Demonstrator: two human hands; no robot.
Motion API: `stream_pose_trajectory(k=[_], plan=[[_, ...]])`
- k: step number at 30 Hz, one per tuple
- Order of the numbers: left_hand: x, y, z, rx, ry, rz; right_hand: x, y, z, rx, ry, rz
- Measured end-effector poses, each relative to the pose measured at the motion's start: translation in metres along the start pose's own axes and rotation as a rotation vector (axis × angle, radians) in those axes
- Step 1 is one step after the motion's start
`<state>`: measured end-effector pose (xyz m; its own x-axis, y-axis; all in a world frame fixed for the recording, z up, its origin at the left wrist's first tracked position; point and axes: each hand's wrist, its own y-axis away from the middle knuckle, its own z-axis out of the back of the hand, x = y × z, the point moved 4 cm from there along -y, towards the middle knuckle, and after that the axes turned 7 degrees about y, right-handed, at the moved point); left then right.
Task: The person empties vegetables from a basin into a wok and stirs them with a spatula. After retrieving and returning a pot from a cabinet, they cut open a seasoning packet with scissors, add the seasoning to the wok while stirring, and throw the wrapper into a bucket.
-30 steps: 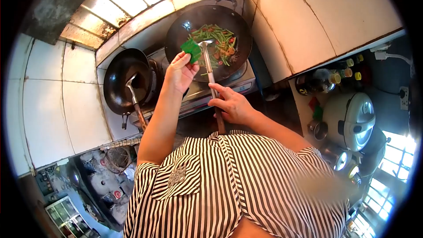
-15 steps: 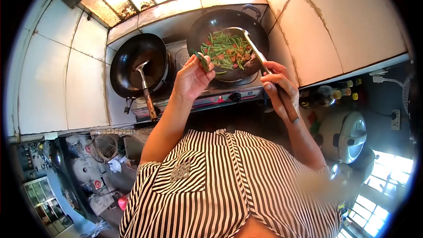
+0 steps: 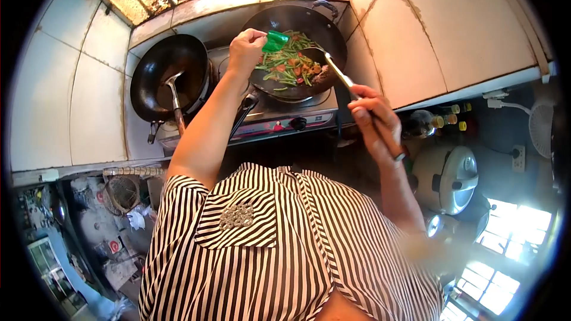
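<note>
My left hand [image 3: 246, 51] is above the left side of the right-hand wok [image 3: 264, 22], pinching a small shiny green packet [image 3: 275, 41] over the food. What comes out of it, if anything, is too small to see. Cut green beans [image 3: 290, 75] with reddish-brown pieces lie in this wok. With my right hand [image 3: 377, 120] I grip the wooden handle of a metal spatula [image 3: 338, 70]. Its head rests among the beans, partly hard to make out.
A second dark wok [image 3: 143, 77] sits on the left burner, another spatula [image 3: 177, 104] leaning in it. The gas stove [image 3: 279, 126] has a black knob in front. Tiled walls stand on both sides. Bottles [image 3: 437, 122] and a rice cooker [image 3: 458, 178] are at the right.
My left hand has moved up and forward over the right-hand wok, turning the green packet toward the beans. My right hand still grips the spatula, its head slightly lower. The view has shifted a little.
</note>
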<state>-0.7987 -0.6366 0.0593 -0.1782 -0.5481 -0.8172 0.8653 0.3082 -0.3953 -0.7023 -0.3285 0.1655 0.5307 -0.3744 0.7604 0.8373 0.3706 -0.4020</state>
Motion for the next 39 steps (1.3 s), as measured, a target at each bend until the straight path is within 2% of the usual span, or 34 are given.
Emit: stream_pose_trajectory(k=[2, 4, 6, 8, 12, 14, 16, 21, 25, 26, 28, 29, 30, 32, 33, 35, 39], plan=[[0.005, 0.030, 0.006, -0.115, 0.724, 0.583, -0.035, -0.006, 0.009, -0.047, -0.165, -0.123], [-0.001, 0.060, 0.013, -0.113, 0.853, 0.606, -0.036, -0.027, 0.023, -0.086, -0.304, -0.252], [-0.028, 0.100, 0.023, -0.017, 1.059, 0.692, -0.038, -0.054, 0.035, -0.057, -0.158, -0.336], [-0.046, 0.143, 0.033, -0.007, 1.106, 0.756, -0.042, -0.085, 0.037, -0.017, -0.025, -0.272], [-0.070, 0.210, 0.055, -0.022, 1.165, 0.877, -0.057, -0.136, 0.013, 0.109, 0.149, -0.321], [-0.064, 0.243, 0.058, -0.155, 1.151, 0.987, -0.106, -0.149, -0.021, 0.051, -0.171, -0.379], [-0.063, 0.262, 0.059, -0.242, 1.194, 0.966, -0.110, -0.156, -0.044, 0.085, -0.357, -0.363], [-0.063, 0.283, 0.063, -0.400, 1.224, 0.932, -0.041, -0.167, -0.023, 0.307, -0.153, -0.177], [-0.055, 0.282, 0.063, -0.354, 1.260, 0.909, -0.032, -0.173, 0.010, 0.399, 0.097, -0.312], [-0.053, 0.281, 0.063, -0.342, 1.268, 0.904, -0.034, -0.170, 0.010, 0.388, 0.105, -0.311], [-0.049, 0.278, 0.065, -0.317, 1.289, 0.907, -0.053, -0.154, 0.000, 0.435, -0.008, -0.502], [-0.048, 0.276, 0.067, -0.313, 1.293, 0.906, -0.063, -0.143, -0.017, 0.392, -0.077, -0.537], [-0.047, 0.273, 0.068, -0.299, 1.281, 0.913, -0.074, -0.132, -0.036, 0.308, -0.184, -0.444], [-0.045, 0.276, 0.070, -0.284, 1.268, 0.930, -0.095, -0.117, -0.068, 0.133, -0.398, -0.425], [-0.046, 0.275, 0.074, -0.297, 1.260, 0.927, -0.097, -0.120, -0.068, 0.128, -0.397, -0.430], [-0.053, 0.269, 0.087, -0.310, 1.228, 0.928, -0.110, -0.125, -0.059, -0.054, -0.546, -0.669], [-0.054, 0.275, 0.108, -0.326, 1.121, 0.919, -0.087, -0.144, -0.027, -0.099, -0.531, -0.626]])
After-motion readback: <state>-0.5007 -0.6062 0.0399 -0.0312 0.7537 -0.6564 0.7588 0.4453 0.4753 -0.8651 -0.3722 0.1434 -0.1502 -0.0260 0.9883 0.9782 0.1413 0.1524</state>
